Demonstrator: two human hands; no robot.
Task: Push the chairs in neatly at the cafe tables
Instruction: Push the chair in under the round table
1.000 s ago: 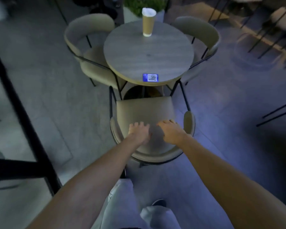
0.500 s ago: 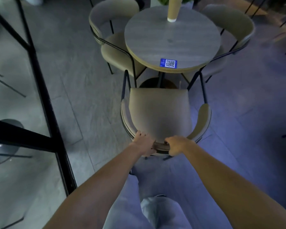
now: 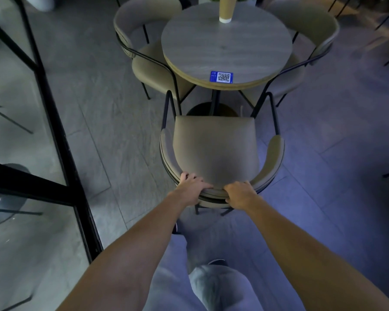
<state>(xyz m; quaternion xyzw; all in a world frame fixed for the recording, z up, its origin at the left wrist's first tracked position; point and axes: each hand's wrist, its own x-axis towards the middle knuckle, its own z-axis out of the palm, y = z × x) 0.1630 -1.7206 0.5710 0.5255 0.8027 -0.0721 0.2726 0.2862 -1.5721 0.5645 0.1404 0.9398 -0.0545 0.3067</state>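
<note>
Grey floor tiles (image 3: 99, 97) fill most of the frame, and a black-framed glass partition (image 3: 54, 113) runs down the left side. At upper centre stands a round wood-grain table (image 3: 225, 46) with a paper cup (image 3: 226, 9) at its far side and a blue QR sticker (image 3: 221, 77) at its near edge. A left chair (image 3: 151, 68) and a right chair (image 3: 310, 21) are tucked against it.

The near chair (image 3: 216, 149) sits at centre frame, just below the table's near edge. It is beige and padded, with a curved backrest and thin black legs. Our left hand (image 3: 192, 187) and right hand (image 3: 240, 195) grip the backrest's rim, with the fingers (image 3: 185, 176) curled over it, close together.
</note>
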